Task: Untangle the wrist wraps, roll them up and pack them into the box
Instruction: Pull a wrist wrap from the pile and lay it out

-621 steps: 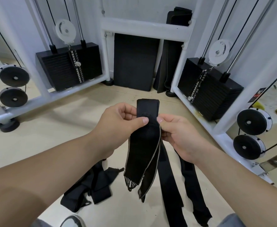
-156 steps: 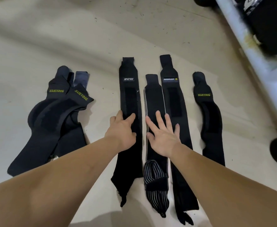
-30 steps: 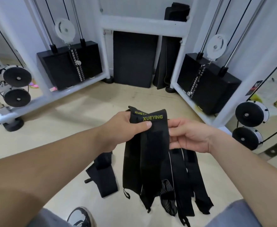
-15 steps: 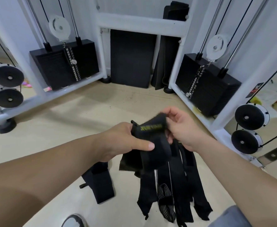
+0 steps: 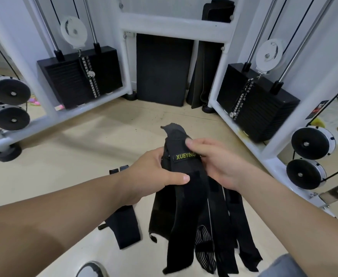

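Gym floor [image 5: 80,172] is carrying flat wraps [image 5: 232,226]; L hand [image 5: 154,176] & R hand [image 5: 222,166] are gripping a tangle [image 5: 186,194]; rolling, boxing look pending.

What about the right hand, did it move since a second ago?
Yes. The right hand slid a little left, away from the right weight stack, and its thumb now pinches the XUEYING wrist wrap above the label.

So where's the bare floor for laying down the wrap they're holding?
Bare floor stretches between the left frame rail and the left hand, and ahead toward the black pad. Crowded below the held wrap: laid-out wraps, plus a lone wrap left of them.
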Demonstrator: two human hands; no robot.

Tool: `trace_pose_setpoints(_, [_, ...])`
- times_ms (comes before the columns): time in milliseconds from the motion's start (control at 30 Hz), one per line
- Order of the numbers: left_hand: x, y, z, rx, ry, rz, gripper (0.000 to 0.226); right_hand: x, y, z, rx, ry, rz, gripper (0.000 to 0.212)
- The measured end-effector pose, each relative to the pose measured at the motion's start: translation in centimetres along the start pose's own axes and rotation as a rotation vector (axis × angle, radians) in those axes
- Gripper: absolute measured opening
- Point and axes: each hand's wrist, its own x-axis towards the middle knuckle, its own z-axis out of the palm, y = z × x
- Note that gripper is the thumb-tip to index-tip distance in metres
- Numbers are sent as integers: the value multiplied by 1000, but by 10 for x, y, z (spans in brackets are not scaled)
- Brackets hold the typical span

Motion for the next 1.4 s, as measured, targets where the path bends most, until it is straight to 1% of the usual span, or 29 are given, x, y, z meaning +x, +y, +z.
trace_pose_setpoints(33, [0, 0, -1, -8, -6, -1, 42, -1, 1, 2, 40, 10, -43, 16])
trace_pose_setpoints(67, [0, 0, -1, -19, -22, -12, 40, -2, 2, 4, 83, 28, -75, 6])
trace_pose_setpoints(133, [0, 3, -2, -53, -42, -58, 32, -3, 5, 6, 102, 61, -139, 12])
trace_pose_setpoints(200, [2, 6, -5, -115, -20, -109, 26, -6, 4, 7, 101, 80, -178, 14])
trace_pose_setpoints(333, [3, 10, -11, -237, 8, -131, 23, -10, -3, 5, 131, 54, -140, 12])
trace_pose_setpoints(433, [1, 12, -13, -172, -17, -112, 24, -14, -7, 2, 97, -2, -111, 2])
trace_pose_setpoints(533, [-3, 14, -14, -76, -70, -58, 20, -18, -9, -1, 42, -72, -100, 6])
trace_pose_setpoints(600, [-5, 14, -13, -7, -81, -30, 22, -19, -6, 2, 6, -105, -113, 4])
trace_pose_setpoints(667, [-6, 13, -12, 25, -65, -21, 25, -18, 0, 7, -15, -81, -147, 6])
trace_pose_setpoints(733, [-4, 10, -12, 41, 3, -11, 23, -16, 3, 10, -29, -53, -196, 11])
trace_pose_setpoints(900, [11, -3, -23, 126, 377, -7, 22, -22, -10, 6, -69, -151, -195, 17])
trace_pose_setpoints(967, [14, -3, -26, 114, 413, -5, 22, -25, -13, 5, -82, -159, -197, 15])
trace_pose_setpoints(1033, [14, -2, -26, 66, 346, -4, 21, -26, -11, 8, 0, -148, -178, 15])
trace_pose_setpoints(1133, [11, 0, -19, 46, 166, -10, 19, -26, -7, 17, 99, -135, -179, 13])
trace_pose_setpoints(1233, [10, 2, -11, 4, 29, 8, 20, -22, -3, 20, 86, -28, -253, 7])
trace_pose_setpoints(1300, [9, 3, -9, -34, -10, 23, 24, -19, -2, 21, 41, 79, -306, 11])
trace_pose_setpoints(1367, [10, 4, -8, -45, -13, 39, 29, -18, -2, 22, -2, 150, -356, 13])
trace_pose_setpoints(1400, [10, 4, -7, -55, -1, 52, 28, -17, -1, 23, -27, 177, -377, 13])
